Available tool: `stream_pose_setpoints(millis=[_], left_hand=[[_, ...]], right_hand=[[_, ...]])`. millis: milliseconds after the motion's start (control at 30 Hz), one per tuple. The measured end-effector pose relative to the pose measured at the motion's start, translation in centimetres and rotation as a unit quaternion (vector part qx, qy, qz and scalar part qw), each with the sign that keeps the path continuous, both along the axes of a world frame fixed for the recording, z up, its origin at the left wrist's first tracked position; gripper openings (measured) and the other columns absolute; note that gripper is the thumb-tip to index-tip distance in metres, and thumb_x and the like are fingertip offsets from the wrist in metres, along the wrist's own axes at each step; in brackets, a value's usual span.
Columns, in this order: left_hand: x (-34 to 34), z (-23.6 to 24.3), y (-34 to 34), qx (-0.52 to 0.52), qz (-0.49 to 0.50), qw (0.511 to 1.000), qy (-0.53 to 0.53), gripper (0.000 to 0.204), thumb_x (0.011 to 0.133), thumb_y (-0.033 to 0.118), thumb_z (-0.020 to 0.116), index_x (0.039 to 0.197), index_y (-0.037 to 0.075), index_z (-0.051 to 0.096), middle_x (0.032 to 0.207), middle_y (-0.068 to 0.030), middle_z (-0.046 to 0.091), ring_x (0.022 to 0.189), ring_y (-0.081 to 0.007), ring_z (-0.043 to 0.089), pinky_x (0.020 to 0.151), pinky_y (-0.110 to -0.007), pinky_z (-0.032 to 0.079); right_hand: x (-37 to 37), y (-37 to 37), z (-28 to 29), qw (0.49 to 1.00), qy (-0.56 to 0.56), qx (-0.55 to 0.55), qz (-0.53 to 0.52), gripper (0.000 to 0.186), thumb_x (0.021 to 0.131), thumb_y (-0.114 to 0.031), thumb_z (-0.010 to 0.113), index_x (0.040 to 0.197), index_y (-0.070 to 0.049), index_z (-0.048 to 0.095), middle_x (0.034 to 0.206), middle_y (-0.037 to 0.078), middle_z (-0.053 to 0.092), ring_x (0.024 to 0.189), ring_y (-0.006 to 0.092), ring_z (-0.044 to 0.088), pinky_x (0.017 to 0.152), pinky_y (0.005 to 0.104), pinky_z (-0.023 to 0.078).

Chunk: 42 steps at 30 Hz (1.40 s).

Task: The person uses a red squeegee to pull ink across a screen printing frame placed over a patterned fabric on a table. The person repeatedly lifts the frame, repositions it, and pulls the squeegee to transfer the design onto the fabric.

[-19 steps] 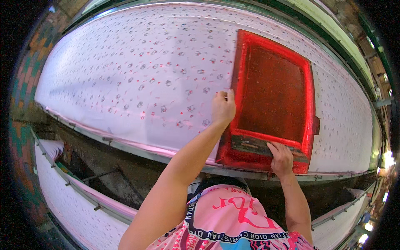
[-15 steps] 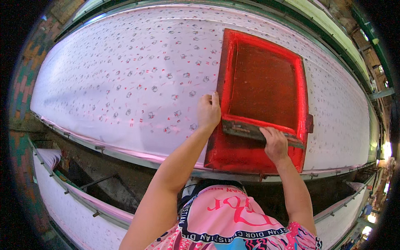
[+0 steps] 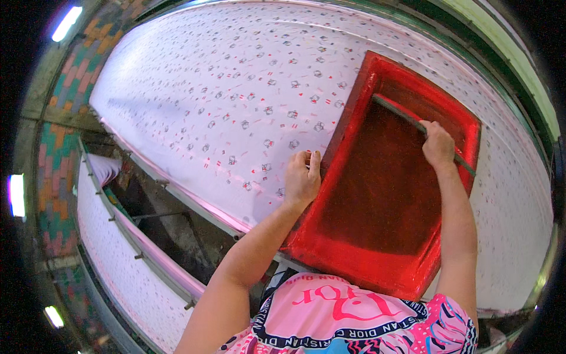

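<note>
A red-stained screen-printing frame (image 3: 339, 251) lies on a long sheet of white patterned fabric (image 3: 194, 112), its dark mesh wet with red. My right hand (image 3: 439, 144) grips a long dark squeegee (image 3: 398, 112) that spans the far part of the mesh at a slant. Just beside the frame's left side rests my left hand (image 3: 302, 180), low over the fabric. Its fingers are curled, with the thumb close to the frame edge; whether they hold anything is hidden.
The fabric's small grey and red prints run along the table. Along the table's near edge (image 3: 194, 203) runs a rail with short pegs, and a dark gap separates it from another fabric-covered table (image 3: 127, 259) at lower left. A tiled floor (image 3: 56, 171) shows at far left.
My right hand has pushed the squeegee from the frame's near side to its far side. The view has turned, so the frame appears more tilted. My left hand stays beside the frame.
</note>
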<state>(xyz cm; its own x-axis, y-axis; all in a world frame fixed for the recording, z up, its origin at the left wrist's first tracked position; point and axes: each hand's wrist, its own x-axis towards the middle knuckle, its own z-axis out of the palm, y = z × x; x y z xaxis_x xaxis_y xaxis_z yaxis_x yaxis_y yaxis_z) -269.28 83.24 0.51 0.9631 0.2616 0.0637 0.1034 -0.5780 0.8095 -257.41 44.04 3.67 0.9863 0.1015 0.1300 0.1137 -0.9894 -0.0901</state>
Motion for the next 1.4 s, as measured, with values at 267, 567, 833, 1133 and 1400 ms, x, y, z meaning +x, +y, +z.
stream_pose_setpoints(millis=[267, 567, 833, 1133, 1400], left_hand=[[0.2, 1.0, -0.7, 0.035, 0.031, 0.999, 0.021, 0.044, 0.111, 0.039, 0.062, 0.101, -0.004, 0.070, 0.098, -0.0249, 0.069, 0.095, -0.0423, 0.066, 0.086, -0.051, 0.052], [-0.1, 1.2, -1.1, 0.067, 0.026, 0.997, 0.033, 0.037, 0.110, 0.036, 0.066, 0.104, 0.001, 0.073, 0.102, -0.0226, 0.068, 0.099, -0.0414, 0.067, 0.090, -0.052, 0.053], [-0.5, 1.6, -1.4, 0.078, 0.030, 0.995, 0.059, 0.038, 0.110, 0.038, 0.065, 0.105, 0.001, 0.073, 0.104, -0.0219, 0.068, 0.102, -0.0409, 0.068, 0.091, -0.051, 0.054], [-0.7, 1.4, -1.1, 0.123, 0.020, 0.991, 0.053, 0.044, 0.111, 0.041, 0.062, 0.108, -0.002, 0.073, 0.108, -0.0247, 0.069, 0.103, -0.0435, 0.068, 0.093, -0.053, 0.053], [0.8, 1.7, -2.2, 0.147, -0.016, 0.988, 0.043, 0.047, 0.111, 0.042, 0.058, 0.098, -0.001, 0.074, 0.104, -0.0312, 0.071, 0.103, -0.0520, 0.068, 0.092, -0.061, 0.051]], right_hand=[[10.3, -5.3, -1.0, 1.000, -0.006, -0.003, 0.012, 0.055, 0.093, 0.006, 0.058, 0.141, -0.018, 0.071, 0.125, 0.015, 0.075, 0.117, 0.0388, 0.073, 0.100, 0.0532, 0.060], [14.0, -9.7, -3.1, 0.998, -0.062, -0.010, 0.024, 0.058, 0.094, 0.007, 0.051, 0.142, -0.019, 0.071, 0.132, 0.014, 0.074, 0.123, 0.0387, 0.072, 0.102, 0.0527, 0.059], [13.8, -8.2, -2.2, 0.999, -0.036, 0.006, 0.032, 0.053, 0.093, 0.003, 0.052, 0.138, -0.016, 0.071, 0.131, 0.016, 0.074, 0.123, 0.0391, 0.071, 0.103, 0.0545, 0.057], [14.2, -7.5, 2.1, 0.991, 0.119, 0.014, 0.050, 0.038, 0.089, -0.010, 0.064, 0.125, -0.014, 0.077, 0.119, 0.020, 0.078, 0.117, 0.0427, 0.073, 0.104, 0.0561, 0.056], [2.8, -5.5, 2.2, 0.995, 0.067, 0.039, 0.066, 0.028, 0.091, -0.014, 0.065, 0.115, -0.016, 0.078, 0.113, 0.019, 0.079, 0.112, 0.0406, 0.076, 0.098, 0.0566, 0.060]])
